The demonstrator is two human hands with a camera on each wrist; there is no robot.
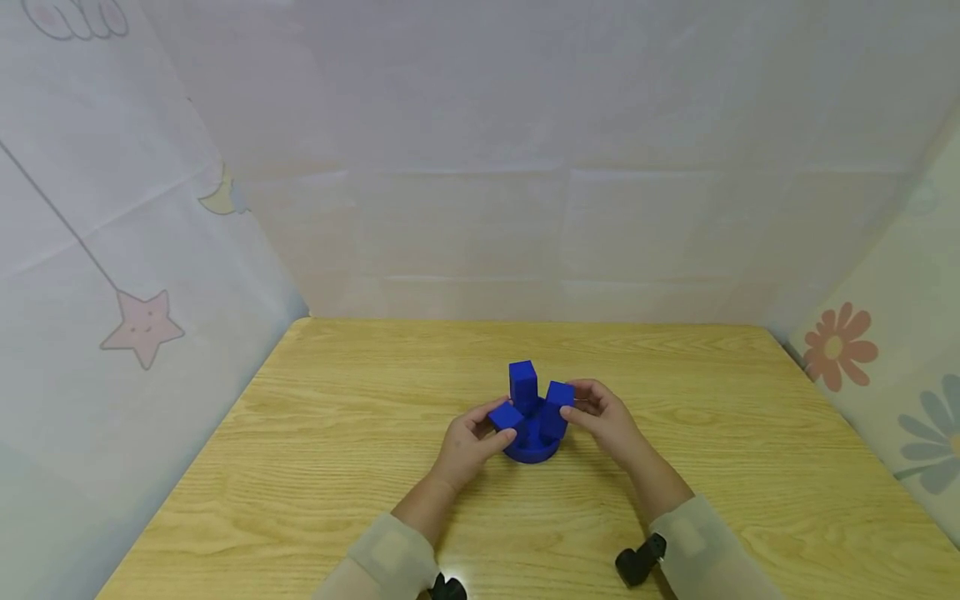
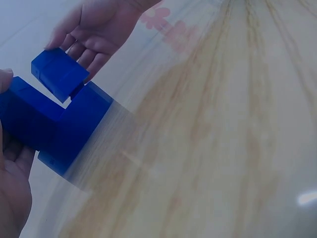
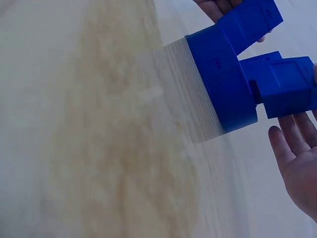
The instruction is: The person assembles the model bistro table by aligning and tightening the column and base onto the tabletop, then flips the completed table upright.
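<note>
- Blue round base (image 1: pixel 531 448) sits at centre of the wooden table (image 1: pixel 337 467), lower middle of head view; three blue rectangular blocks stand up out of it.
- Left hand (image 1: pixel 468 446): thumb and fingers pinch the left block (image 1: pixel 506 416), which leans outward to the left. In the left wrist view that same block (image 2: pixel 29 119) fills the left edge, thumb tip on its upper corner.
- Right hand (image 1: pixel 603 417): fingers curled round the right block (image 1: pixel 557 408), thumb side facing the camera. In the right wrist view fingers look fairly straight below the block (image 3: pixel 287 87), so grip is light at best.
- Rear block (image 1: pixel 522 386) stands upright, untouched, just behind the other two.
- Doing this well, imo: keep base flat on the table, don't lift it w/ the blocks. Work one block at a time; other hand steadies. Move each block along its slot's own line, no twisting, else it may jam.
- Risk: tilting both blocks at once could tip the base.
- Rest: printed fabric backdrop w/ pink star (image 1: pixel 142 325) at left, flower print (image 1: pixel 836 346) at right.
</note>
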